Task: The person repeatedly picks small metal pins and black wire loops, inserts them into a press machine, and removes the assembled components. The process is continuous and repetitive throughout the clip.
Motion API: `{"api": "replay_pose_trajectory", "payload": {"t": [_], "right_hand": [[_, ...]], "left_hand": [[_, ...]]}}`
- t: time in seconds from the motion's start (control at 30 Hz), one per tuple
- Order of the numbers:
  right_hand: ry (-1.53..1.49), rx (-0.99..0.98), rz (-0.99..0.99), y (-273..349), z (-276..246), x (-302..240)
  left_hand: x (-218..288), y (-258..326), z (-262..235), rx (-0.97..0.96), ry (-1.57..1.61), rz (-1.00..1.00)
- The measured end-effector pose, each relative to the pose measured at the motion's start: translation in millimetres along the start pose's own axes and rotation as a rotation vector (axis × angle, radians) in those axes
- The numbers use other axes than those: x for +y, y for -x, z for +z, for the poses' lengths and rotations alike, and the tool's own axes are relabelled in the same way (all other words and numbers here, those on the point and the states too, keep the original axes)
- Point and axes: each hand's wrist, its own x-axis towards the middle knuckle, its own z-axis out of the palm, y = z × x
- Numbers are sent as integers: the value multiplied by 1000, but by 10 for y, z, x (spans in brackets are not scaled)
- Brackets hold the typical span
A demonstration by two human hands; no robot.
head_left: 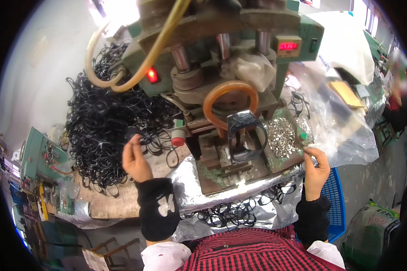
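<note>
My left hand (134, 159) is raised at the edge of a big heap of black elastic loops (106, 124) and pinches a black loop between its fingertips. My right hand (315, 168) reaches to the right side of the green press machine (230, 49), fingertips closed on a small piece beside a pile of small silver metal clips (281, 133). Between the hands stands the press's dark metal die block (244, 137) under an orange hose loop (229, 101). Both wrists wear black sleeve cuffs.
Silver foil (199, 180) covers the bench front, with more black loops (228, 212) lying on it. A clear plastic bag (343, 122) sits to the right, a blue crate (333, 203) below it. A red button (178, 141) and yellow hoses (135, 67) are on the machine. Another person is at far right.
</note>
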Motion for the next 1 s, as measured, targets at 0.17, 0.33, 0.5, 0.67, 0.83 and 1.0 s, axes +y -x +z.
{"api": "replay_pose_trajectory", "payload": {"t": [0.17, 0.33, 0.5, 0.67, 0.83, 1.0], "right_hand": [[-223, -296, -276, -284, 523, -841], [-561, -393, 69, -163, 1027, -967], [-725, -496, 242, -139, 1002, -983], [-746, -561, 276, -149, 950, -1160], [-774, -569, 159, -88, 761, -1363], [458, -218, -310, -326, 565, -435]], "left_hand": [[430, 133, 137, -103, 20, -47], [198, 599, 179, -117, 310, -297], [518, 671, 313, -44, 473, -281], [1534, 319, 432, -293, 603, 229], [1710, 339, 394, -320, 559, 138], [1842, 686, 563, -519, 405, -24]]}}
